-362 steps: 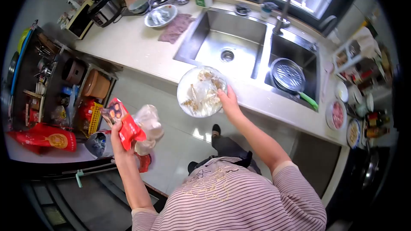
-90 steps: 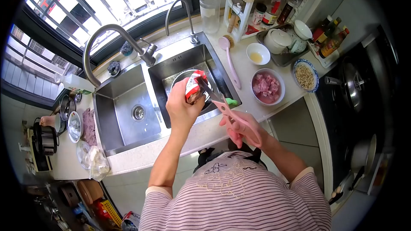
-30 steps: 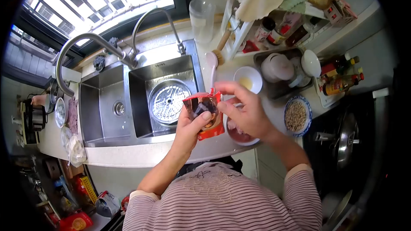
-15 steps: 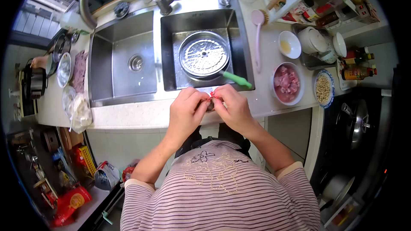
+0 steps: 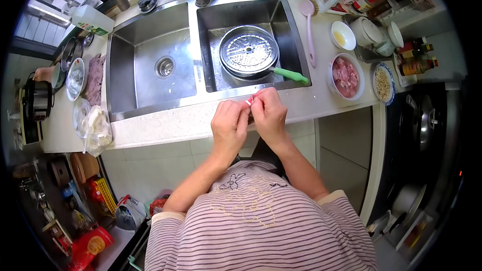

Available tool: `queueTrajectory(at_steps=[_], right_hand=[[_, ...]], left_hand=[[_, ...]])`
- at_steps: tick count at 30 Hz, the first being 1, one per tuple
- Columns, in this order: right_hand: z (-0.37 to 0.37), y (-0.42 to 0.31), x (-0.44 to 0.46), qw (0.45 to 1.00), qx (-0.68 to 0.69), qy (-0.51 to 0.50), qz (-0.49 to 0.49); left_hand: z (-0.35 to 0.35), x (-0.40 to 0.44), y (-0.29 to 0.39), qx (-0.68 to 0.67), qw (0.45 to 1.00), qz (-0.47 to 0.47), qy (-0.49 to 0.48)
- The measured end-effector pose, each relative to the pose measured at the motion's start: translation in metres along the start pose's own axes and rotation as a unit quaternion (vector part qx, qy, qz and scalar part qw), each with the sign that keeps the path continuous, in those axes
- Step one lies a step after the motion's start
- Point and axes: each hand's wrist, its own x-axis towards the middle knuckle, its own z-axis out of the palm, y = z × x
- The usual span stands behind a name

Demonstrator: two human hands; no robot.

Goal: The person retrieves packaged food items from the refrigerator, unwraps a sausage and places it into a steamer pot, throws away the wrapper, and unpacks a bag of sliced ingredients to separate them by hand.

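Observation:
Near the front rim of the sink, my left hand (image 5: 228,124) and my right hand (image 5: 270,118) come together. Both pinch a small red-and-white piece (image 5: 250,101) between thumbs and fingertips. It is too small and too covered by fingers to name. Just beyond, in the right basin (image 5: 211,78), sits a pan with a green handle (image 5: 290,75). A round perforated metal steamer plate (image 5: 249,52) lies on top of the pan. The left basin (image 5: 143,60) shows its drain and bare metal.
To the right stand a bowl of raw meat (image 5: 345,78), a bowl with yellowish liquid (image 5: 343,35) and a dish of pale beans or grains (image 5: 382,84). A pink long-handled brush (image 5: 310,35) lies beside the sink. A plastic bag (image 5: 98,128) sits at the counter's left.
The head view has shifted, so the sink and bowls appear higher and further right. My hands stay together on the red-and-white piece, with the right hand now turned more upright.

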Motion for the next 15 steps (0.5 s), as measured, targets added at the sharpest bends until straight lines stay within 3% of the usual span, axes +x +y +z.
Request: queueTrajectory(at_steps=[4,9,12,15], right_hand=[[0.004,0.003,-0.009,0.993,0.067,0.039,0.090],[0.006,0.003,-0.013,0.970,0.172,-0.004,0.174],[0.006,-0.005,-0.013,0.970,0.187,-0.008,0.154],[0.006,-0.007,-0.016,0.974,0.182,-0.007,0.135]], left_hand=[[-0.001,-0.008,0.000,-0.035,0.999,-0.039,-0.003],[-0.010,-0.006,-0.006,-0.074,0.991,-0.099,-0.047],[-0.028,0.004,-0.003,0.059,0.987,0.059,-0.135],[-0.040,0.013,-0.003,0.074,0.978,0.059,-0.186]])
